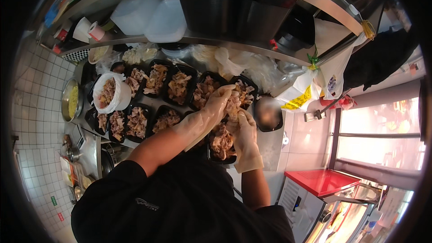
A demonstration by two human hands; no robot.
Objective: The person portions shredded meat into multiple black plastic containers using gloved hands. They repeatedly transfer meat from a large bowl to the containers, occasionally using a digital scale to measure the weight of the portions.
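Both my hands wear translucent gloves. Between them is a piece of cooked meat point(232, 106), pinched by the fingers of my left hand point(210, 110) from above and by my right hand point(245, 140) from below. Just under my hands sits a black tray of meat pieces point(221, 143), close to my body. Beyond the fingers, another meat-filled black tray point(245, 91) is partly covered by my hands. My left wrist passes over the row of trays, near one with meat point(166, 121). Fingertips are partly hidden by the meat.
Several filled black trays point(179, 86) line the steel counter. Left stands a white lined bucket point(120, 98) of meat, beside a metal bowl point(69, 108) with yellow food. A blurred tray point(268, 114) is at right. Overhead runs a shelf point(252, 50) with stacked black containers point(234, 9).
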